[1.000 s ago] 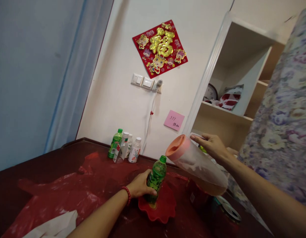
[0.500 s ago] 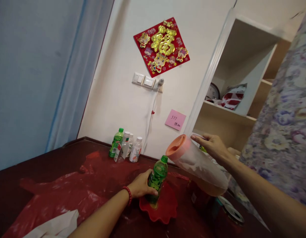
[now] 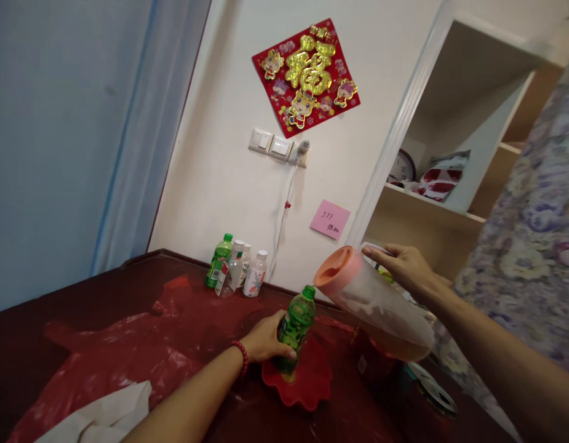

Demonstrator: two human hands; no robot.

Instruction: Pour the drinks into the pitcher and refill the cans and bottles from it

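Observation:
My left hand (image 3: 267, 340), with a red bead bracelet on the wrist, is wrapped round a green plastic bottle (image 3: 296, 325) that stands upright on a red scalloped dish (image 3: 307, 385). My right hand (image 3: 405, 266) grips the handle of a clear plastic pitcher (image 3: 376, 307) with an orange lid. The pitcher is tilted, lid toward the bottle's green cap, and brownish liquid lies in its lower end. The lid hangs just right of and above the cap, not touching it.
A dark red table (image 3: 58, 301) carries a red plastic sheet (image 3: 127, 363) and a white paper (image 3: 104, 415). Three small bottles (image 3: 235, 271) stand at the wall. A shelf unit (image 3: 427, 203) is on the right, flowered cloth (image 3: 533, 246) beside it. A round tin (image 3: 432, 394) lies under the pitcher.
The view has shifted slightly; both hands, the bottle and the pitcher keep the same pose relative to each other.

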